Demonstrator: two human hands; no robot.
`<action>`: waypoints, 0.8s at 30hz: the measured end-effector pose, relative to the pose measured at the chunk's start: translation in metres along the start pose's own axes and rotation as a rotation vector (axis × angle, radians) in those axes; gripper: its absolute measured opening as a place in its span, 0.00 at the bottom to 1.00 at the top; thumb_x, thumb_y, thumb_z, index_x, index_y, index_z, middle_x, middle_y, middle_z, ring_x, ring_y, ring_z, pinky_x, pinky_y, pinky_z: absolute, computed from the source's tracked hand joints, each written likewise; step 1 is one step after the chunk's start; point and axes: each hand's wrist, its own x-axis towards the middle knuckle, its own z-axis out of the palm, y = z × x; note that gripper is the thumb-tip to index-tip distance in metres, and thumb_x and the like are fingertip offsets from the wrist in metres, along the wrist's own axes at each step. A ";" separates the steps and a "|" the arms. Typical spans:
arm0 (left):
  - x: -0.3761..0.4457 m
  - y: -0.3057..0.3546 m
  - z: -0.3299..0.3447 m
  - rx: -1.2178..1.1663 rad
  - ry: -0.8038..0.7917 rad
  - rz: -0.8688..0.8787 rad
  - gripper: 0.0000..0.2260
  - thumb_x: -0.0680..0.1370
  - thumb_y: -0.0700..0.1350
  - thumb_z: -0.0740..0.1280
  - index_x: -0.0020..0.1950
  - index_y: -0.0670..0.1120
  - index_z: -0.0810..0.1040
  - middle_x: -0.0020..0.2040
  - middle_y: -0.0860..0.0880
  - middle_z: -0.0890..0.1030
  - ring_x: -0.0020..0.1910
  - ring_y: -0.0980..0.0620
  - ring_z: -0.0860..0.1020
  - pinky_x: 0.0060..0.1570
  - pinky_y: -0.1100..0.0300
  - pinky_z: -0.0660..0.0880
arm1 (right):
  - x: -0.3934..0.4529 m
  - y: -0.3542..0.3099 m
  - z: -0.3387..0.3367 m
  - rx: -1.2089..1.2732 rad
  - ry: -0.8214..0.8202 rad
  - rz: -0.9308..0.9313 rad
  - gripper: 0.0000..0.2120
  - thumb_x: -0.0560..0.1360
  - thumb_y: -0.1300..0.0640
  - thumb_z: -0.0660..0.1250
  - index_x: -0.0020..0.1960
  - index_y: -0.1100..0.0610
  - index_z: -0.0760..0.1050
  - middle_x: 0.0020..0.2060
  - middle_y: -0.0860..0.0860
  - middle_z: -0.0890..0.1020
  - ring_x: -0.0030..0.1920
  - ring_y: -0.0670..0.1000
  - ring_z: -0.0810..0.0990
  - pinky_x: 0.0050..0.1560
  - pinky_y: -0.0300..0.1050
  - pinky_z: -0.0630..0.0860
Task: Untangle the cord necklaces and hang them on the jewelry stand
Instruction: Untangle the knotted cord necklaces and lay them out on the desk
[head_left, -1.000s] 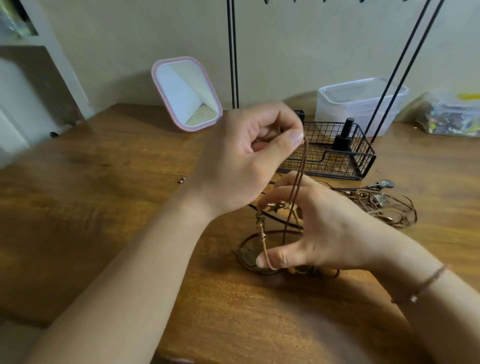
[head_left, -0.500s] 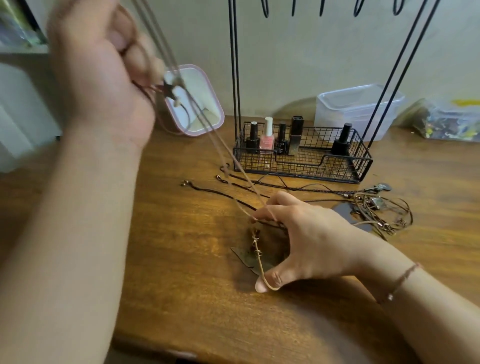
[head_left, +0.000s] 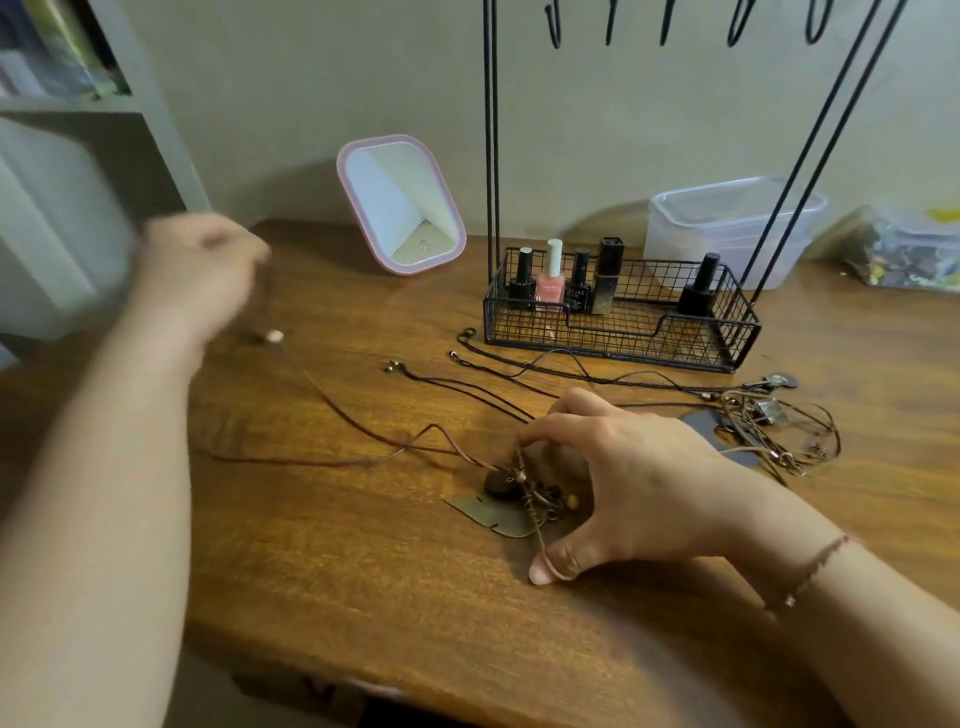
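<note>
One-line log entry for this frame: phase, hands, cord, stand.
phase: untangling | left hand: blurred, grip unclear | right hand: pinches brown cord necklace at leaf pendant | jewelry stand: visible hooks bare

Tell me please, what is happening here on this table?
A person is untangling cord necklaces. The right hand pinches a brown cord near its leaf pendant on the table; the blurred left hand seems to draw its other end aside. More necklaces lie tangled beside the jewelry stand, whose visible hooks are bare.

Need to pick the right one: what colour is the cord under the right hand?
Brown cord, head view.
</note>
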 end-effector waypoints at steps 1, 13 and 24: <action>-0.015 0.006 0.013 0.112 -0.080 0.029 0.05 0.77 0.49 0.66 0.44 0.51 0.82 0.43 0.52 0.81 0.45 0.49 0.79 0.48 0.52 0.74 | 0.000 0.000 0.000 -0.003 0.002 -0.001 0.51 0.55 0.22 0.70 0.73 0.39 0.61 0.61 0.39 0.66 0.53 0.47 0.75 0.49 0.47 0.79; -0.111 0.037 0.071 0.492 -0.828 0.824 0.10 0.77 0.64 0.58 0.46 0.59 0.71 0.45 0.59 0.75 0.50 0.58 0.72 0.61 0.53 0.70 | 0.001 0.004 0.001 0.034 0.061 -0.003 0.50 0.54 0.21 0.69 0.71 0.38 0.61 0.59 0.38 0.67 0.53 0.48 0.76 0.49 0.49 0.80; -0.106 0.061 0.075 -0.088 -0.718 0.857 0.15 0.82 0.53 0.59 0.35 0.54 0.69 0.31 0.56 0.71 0.33 0.55 0.73 0.34 0.63 0.70 | 0.004 0.003 0.006 0.181 0.169 -0.008 0.50 0.53 0.22 0.69 0.69 0.42 0.64 0.60 0.41 0.69 0.56 0.49 0.76 0.52 0.54 0.79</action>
